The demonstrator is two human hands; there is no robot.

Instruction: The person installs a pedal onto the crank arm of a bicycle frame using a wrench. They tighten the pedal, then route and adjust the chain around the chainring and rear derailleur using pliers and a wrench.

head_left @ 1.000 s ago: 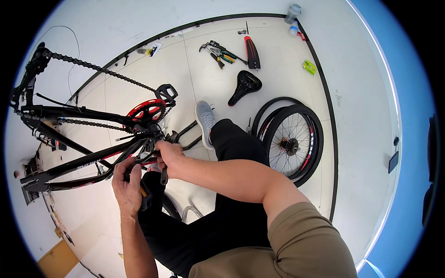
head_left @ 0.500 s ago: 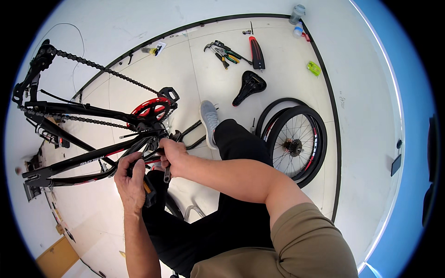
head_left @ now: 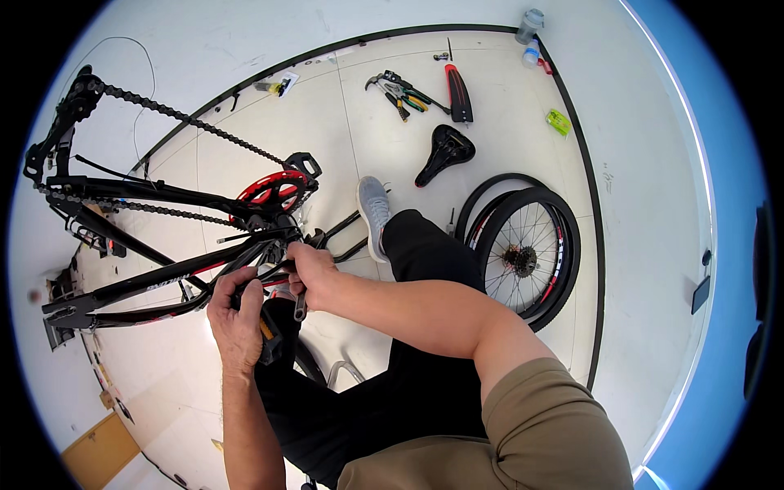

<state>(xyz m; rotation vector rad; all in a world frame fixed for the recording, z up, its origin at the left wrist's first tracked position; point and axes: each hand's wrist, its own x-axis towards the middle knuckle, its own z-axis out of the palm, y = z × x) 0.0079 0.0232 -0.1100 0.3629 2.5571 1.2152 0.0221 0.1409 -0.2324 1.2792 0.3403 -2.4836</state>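
A black bicycle frame (head_left: 155, 282) with red markings lies across my left side, its chain (head_left: 196, 126) running to a red chainring (head_left: 273, 192). My left hand (head_left: 237, 322) is closed around the inner end of a black pedal (head_left: 271, 336) with an orange reflector; the palm hides part of the grip. Close beside it, my right hand (head_left: 310, 273) is wrapped round a grey metal wrench (head_left: 300, 309), whose ring-shaped end pokes out below the fingers. Those fingers are near the bottom bracket, and the wrench's other end is hidden.
Two wheels (head_left: 523, 253) lie on the floor to my right. A black saddle (head_left: 445, 155), a red-and-black fender (head_left: 458, 94) and pliers (head_left: 412, 100) lie farther off. Bottles (head_left: 529, 28) stand at the far corner. My grey shoe (head_left: 374, 214) is beside the frame.
The whole view has shifted slightly to the right. Both hands keep their grips; the right one and the wrench end have turned a little.
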